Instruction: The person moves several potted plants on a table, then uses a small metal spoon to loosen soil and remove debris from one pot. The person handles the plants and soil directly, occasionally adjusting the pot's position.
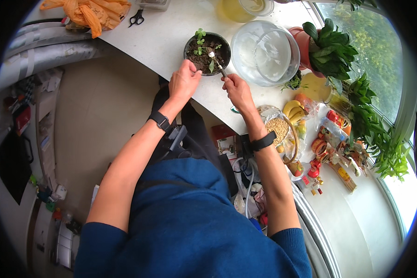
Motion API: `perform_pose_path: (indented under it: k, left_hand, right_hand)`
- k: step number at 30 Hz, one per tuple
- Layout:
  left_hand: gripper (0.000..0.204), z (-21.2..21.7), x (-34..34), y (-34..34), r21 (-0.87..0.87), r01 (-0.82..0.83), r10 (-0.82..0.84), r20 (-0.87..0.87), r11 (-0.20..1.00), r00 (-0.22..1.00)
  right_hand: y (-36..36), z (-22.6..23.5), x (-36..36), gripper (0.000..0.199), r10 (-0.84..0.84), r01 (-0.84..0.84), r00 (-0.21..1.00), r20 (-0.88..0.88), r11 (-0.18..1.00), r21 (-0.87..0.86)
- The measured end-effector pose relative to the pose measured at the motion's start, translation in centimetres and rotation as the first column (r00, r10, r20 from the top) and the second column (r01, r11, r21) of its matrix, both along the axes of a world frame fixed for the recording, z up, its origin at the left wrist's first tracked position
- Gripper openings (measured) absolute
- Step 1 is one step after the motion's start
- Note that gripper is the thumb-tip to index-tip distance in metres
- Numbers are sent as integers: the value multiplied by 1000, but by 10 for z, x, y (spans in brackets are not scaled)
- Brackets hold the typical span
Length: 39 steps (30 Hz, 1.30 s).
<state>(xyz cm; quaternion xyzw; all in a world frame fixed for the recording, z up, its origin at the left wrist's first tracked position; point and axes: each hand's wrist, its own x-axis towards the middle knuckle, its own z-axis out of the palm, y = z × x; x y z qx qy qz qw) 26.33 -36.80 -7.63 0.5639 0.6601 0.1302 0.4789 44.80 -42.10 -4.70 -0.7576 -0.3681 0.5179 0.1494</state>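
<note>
A round dark pot (187, 52) of brown soil stands near the counter's edge, with small green seedlings (199, 41) growing in it. My right hand (238, 92) grips the handle of a thin, spoon-like tool (221, 68). Its whitish tip reaches over the soil near the pot's middle; I cannot make out whether the white is the tip itself or something on it. At the pot's near left rim, my left hand (185, 79) is closed with fingers pinched together. Whatever may be between those fingertips is hidden or too small to name.
Right of the pot sits a large clear bowl (240, 55), with a yellowish container (236, 10) behind it. A leafy potted plant (331, 53) stands by the window. Bananas (293, 110) and packages lie to the right. Black scissors (136, 18) and an orange bag (85, 15) are far left.
</note>
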Motion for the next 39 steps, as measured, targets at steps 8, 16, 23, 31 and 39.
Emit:
perform_pose_path:
  k: [8, 16, 23, 31, 39]
  left_hand:
    - [22, -2, -15, 3, -61, 53, -46, 101, 997, 994]
    - [33, 16, 6, 0, -453, 82, 116, 391, 888, 913]
    - [22, 16, 6, 15, -511, 86, 134, 378, 855, 916]
    - [16, 33, -7, 27, -522, 69, 85, 266, 850, 960]
    - [17, 56, -21, 36, -537, 110, 26, 241, 836, 970]
  right_hand:
    - [20, -14, -28, 25, -65, 62, 998, 26, 995, 80]
    - [12, 5, -50, 27, -276, 281, 935, -223, 960, -12]
    - [-3, 16, -79, 35, -320, 346, 923, -213, 933, 99]
    - [-121, -44, 6, 33, -386, 316, 858, 339, 917, 242]
    - [-166, -105, 46, 54, -254, 249, 793, 554, 965, 85]
